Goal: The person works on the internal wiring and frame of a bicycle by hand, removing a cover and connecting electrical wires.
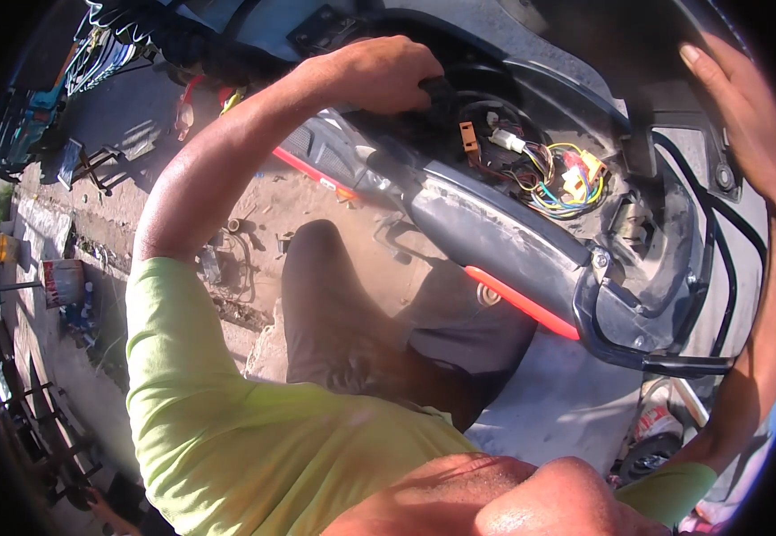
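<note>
In front of me stands a motor scooter with its black body (504,210) uncovered under the seat. My left hand (383,76) reaches over the body, fingers curled down around a small dark part by the black cavity; what it holds is mostly hidden. At the upper right, my right hand (745,125) is at the edge of a raised dark panel, seemingly the seat (620,54), its thumb on the near face and its other fingers mostly hidden. Between the hands lie an orange connector (468,137), a white connector (507,140) and a bundle of coloured wires (567,201).
A black grab rail (616,353) curves round the scooter's rear. Along its side runs a red strip (526,304). My leg (317,304) stands close beside it. A dented can (62,281), a small folding stand (89,167) and loose parts (218,268) lie on the dusty ground at left.
</note>
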{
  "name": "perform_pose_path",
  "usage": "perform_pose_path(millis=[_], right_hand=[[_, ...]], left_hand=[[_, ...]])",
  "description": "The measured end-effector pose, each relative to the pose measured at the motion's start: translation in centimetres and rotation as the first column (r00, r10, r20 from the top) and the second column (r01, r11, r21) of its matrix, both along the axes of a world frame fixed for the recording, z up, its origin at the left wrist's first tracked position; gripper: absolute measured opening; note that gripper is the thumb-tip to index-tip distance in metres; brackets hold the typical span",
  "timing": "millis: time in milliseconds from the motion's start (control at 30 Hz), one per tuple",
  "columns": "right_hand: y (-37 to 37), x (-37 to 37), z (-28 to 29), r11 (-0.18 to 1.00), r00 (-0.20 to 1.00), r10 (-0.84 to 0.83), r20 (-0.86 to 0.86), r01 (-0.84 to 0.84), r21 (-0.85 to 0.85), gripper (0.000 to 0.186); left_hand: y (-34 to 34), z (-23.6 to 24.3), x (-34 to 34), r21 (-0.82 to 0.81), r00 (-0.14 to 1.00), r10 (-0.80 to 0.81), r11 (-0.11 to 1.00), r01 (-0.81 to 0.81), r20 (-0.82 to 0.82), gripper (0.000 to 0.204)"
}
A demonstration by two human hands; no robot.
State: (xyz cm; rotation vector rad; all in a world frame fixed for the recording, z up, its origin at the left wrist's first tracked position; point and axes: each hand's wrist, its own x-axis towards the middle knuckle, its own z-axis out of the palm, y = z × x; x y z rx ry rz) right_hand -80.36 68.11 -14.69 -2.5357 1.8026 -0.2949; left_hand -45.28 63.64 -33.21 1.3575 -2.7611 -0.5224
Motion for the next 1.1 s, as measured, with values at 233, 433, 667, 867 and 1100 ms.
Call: perform_pose_path(millis=[233,433,667,867,1100], right_hand=[[1.1,3.7,0.1,0.939,0.874,0.155,0.46,-0.275,0.208,0.044],[6.0,8.5,0.0,0.722,0.823,0.232,0.519,-0.503,0.475,0.043],[10.9,19.5,-5.0,0.603,0.817,0.288,0.5,-0.56,0.568,0.035],[4.4,19.3,-9.1,0.904,0.952,0.229,0.202,-0.285,0.318,0.048],[2.3,18.4,-14.9,0.921,0.933,0.024,-0.359,0.119,0.371,0.041]], left_hand=[[11.0,5.8,6.5,-0.195,0.191,-0.093,0.75,-0.632,-0.977,0.025],[17.3,2.6,16.2,-0.163,0.061,-0.157,0.982,-0.097,-0.986,0.022],[22.9,-2.4,21.9,0.091,-0.441,0.027,0.988,-0.124,-0.897,0.037],[28.1,-10.5,33.0,0.422,-0.65,0.151,0.861,-0.283,-0.745,0.027],[33.2,-27.8,40.7,0.639,-0.511,0.409,0.293,-0.711,-0.756,0.019]])
